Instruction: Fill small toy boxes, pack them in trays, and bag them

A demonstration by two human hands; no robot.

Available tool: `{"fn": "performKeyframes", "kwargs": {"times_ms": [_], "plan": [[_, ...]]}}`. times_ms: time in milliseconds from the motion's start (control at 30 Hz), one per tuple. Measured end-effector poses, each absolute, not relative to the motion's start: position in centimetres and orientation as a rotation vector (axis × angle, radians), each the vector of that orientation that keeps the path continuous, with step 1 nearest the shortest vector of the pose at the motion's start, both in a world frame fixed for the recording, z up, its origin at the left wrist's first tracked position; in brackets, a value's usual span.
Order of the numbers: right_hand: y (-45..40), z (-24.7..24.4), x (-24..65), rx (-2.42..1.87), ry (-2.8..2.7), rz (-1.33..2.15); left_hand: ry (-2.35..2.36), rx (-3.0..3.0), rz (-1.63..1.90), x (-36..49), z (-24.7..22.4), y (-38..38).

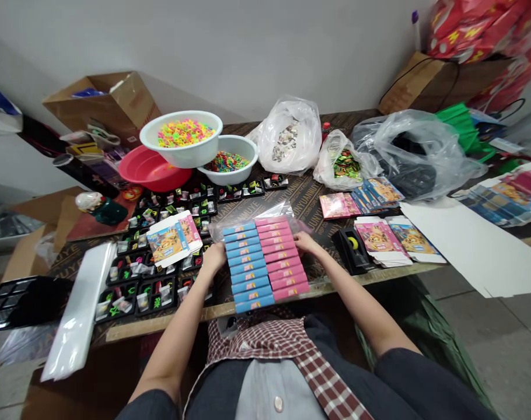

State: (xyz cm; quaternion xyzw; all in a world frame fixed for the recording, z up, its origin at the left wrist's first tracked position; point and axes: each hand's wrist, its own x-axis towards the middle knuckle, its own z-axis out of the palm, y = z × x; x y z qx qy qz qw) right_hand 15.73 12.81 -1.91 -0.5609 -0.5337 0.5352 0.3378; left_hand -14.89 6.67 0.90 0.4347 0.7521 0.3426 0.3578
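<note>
Two columns of small boxes, blue boxes on the left and pink boxes on the right, lie in front of me at the table's near edge. A clear plastic bag shows around their far end. My left hand is closed at the bag's left side and my right hand at its right side; the fingertips are partly hidden. Beside my left hand are black compartment trays with small coloured pieces, with flat printed boxes lying on top. A tape dispenser stands right of my right hand.
Behind the trays are white basins of coloured pieces and a red basin. White plastic bags stand at the back. Printed boxes and white card sheets lie right; clear plastic sleeves overhang the left front edge.
</note>
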Motion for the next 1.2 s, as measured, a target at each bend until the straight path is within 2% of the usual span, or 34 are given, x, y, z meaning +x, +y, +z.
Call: {"fn": "performKeyframes", "kwargs": {"times_ms": [100,167,267,333,567,667,767,967,1200], "plan": [[13.3,-1.6,17.5,-1.604,-1.51,1.385,2.049,1.157,0.808,-15.6,1.4,6.3],[14.3,-0.8,18.0,-1.585,-1.529,1.238,2.064,1.203,0.856,-16.2,2.2,7.2],[16.4,1.0,17.1,-1.367,-1.418,1.018,1.888,1.209,1.204,-16.7,3.7,9.5],[17.8,2.1,15.4,-1.246,-1.324,1.032,1.689,1.13,1.375,-16.4,4.4,11.1],[19.7,2.9,10.9,-1.24,-1.45,1.479,1.674,1.13,1.085,-14.4,4.2,13.0],[19.3,3.0,11.2,-1.234,-1.497,1.42,1.696,1.177,1.078,-14.1,4.4,13.3],[18.1,3.6,12.1,-1.222,-1.539,1.119,1.774,1.329,1.164,-13.8,5.1,12.9],[11.6,3.7,16.1,-1.098,-1.875,0.434,1.677,1.861,1.566,-14.4,4.8,6.7],[0.4,0.2,20.7,-0.763,-2.158,0.179,1.227,2.596,1.536,-13.9,1.9,-8.5]]}}
